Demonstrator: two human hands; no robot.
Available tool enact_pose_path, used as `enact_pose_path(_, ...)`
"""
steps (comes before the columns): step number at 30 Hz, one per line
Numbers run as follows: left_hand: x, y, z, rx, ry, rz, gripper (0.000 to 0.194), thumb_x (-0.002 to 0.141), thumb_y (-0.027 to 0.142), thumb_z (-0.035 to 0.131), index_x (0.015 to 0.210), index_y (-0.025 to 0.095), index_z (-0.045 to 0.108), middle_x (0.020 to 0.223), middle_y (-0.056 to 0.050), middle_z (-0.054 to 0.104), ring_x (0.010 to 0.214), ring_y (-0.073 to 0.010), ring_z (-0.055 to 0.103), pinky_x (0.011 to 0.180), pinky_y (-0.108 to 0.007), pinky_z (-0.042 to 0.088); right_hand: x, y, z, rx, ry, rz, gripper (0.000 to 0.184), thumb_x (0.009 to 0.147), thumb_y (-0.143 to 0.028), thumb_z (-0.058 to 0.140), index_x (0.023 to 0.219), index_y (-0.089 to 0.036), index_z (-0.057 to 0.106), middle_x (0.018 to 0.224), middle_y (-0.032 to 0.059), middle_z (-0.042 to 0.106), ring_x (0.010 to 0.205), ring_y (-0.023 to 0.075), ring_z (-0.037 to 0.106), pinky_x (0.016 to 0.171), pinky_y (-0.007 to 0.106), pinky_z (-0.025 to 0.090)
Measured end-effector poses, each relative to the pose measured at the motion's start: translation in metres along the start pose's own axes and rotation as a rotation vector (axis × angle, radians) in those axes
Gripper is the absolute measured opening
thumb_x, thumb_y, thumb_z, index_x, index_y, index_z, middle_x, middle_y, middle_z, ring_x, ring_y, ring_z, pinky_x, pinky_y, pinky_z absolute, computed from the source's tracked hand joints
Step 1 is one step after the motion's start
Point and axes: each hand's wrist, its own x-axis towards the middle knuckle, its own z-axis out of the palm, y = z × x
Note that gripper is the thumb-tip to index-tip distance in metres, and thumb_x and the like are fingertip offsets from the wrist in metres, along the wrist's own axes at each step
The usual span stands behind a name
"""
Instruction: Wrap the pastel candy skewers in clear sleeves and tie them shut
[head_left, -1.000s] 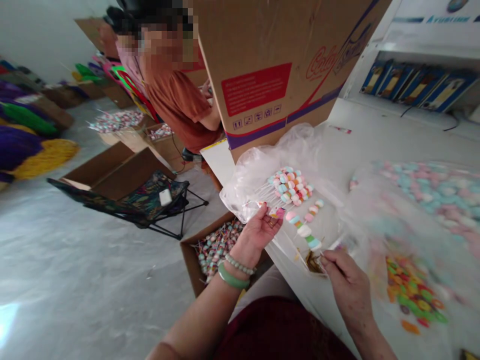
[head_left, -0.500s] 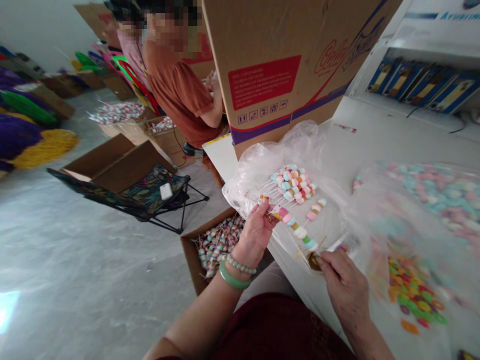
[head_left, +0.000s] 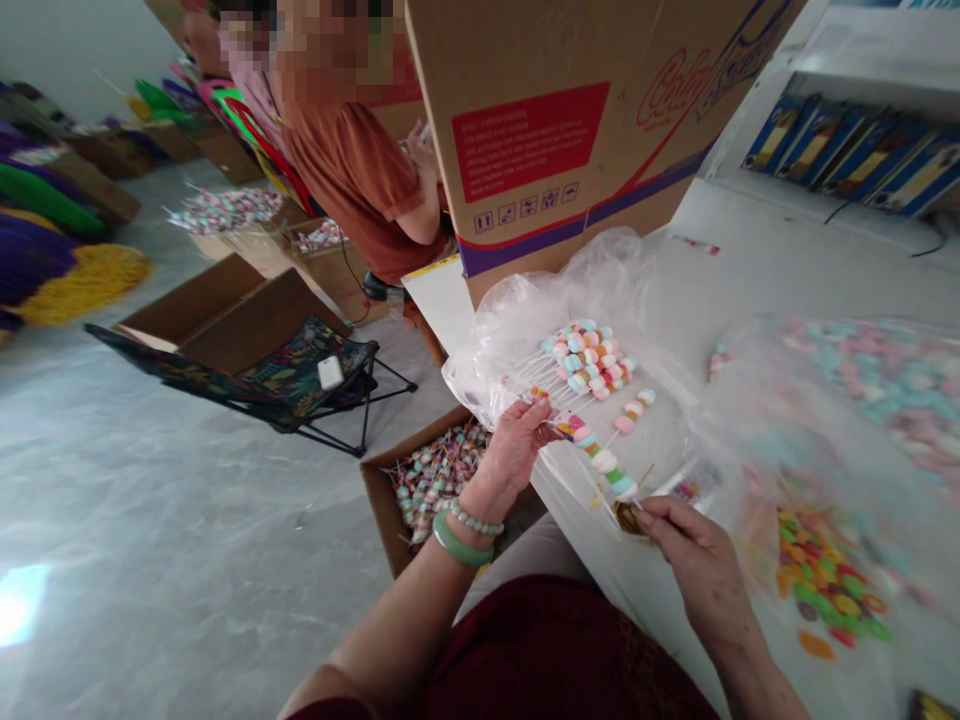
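My left hand (head_left: 510, 455) is raised over a clear plastic bag (head_left: 525, 335), its fingers pinched on thin sticks. A skewer of pastel marshmallow candies (head_left: 600, 460) runs from those fingers down toward my right hand (head_left: 686, 555). The right fingertips are closed on a small brown item (head_left: 628, 518) at the skewer's lower end. A bunch of finished candy skewers (head_left: 585, 365) lies on the bag above my left hand, with a short skewer (head_left: 634, 410) beside it. Jade and beaded bangles (head_left: 461, 535) circle my left wrist.
On the white table (head_left: 757, 240), bagged pastel candies (head_left: 877, 390) and loose multicoloured candies (head_left: 821, 580) lie right. A floor carton of skewers (head_left: 435, 480) sits below my left hand. A large cardboard box (head_left: 555, 130) stands ahead, with a co-worker in an orange shirt (head_left: 352, 180) behind it.
The whole view has drifted, with the scene shifting slightly up. My hands have stayed around the same skewer, and my right fingertips have stayed at its brown lower end.
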Motion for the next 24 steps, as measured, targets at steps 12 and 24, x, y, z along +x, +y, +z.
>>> enact_pose_path(12,0.002,-0.006,-0.015,-0.020,-0.030,-0.069,0.020,0.068,0.026,0.077,0.076,0.011,0.067,0.069,-0.002,0.067,0.057,-0.0112,0.060,0.056,-0.023,0.051,0.003,0.007,0.007,0.061,0.054,0.072,0.022,0.070,-0.042,0.067,0.072,-0.020,0.071,0.072,0.0015,0.064,0.075,0.0195,0.055,0.069,0.029,0.040)
enact_pose_path(24,-0.004,-0.017,-0.019,-0.016,0.020,0.013,0.022,0.066,0.029,0.080,0.073,0.011,0.069,0.073,-0.003,0.068,0.062,-0.0107,0.062,0.062,-0.023,0.054,-0.003,-0.005,0.017,0.496,-0.095,0.389,0.028,0.059,-0.040,0.076,0.061,-0.016,0.061,0.046,-0.0078,0.033,0.043,0.0048,0.021,0.044,0.024,0.008)
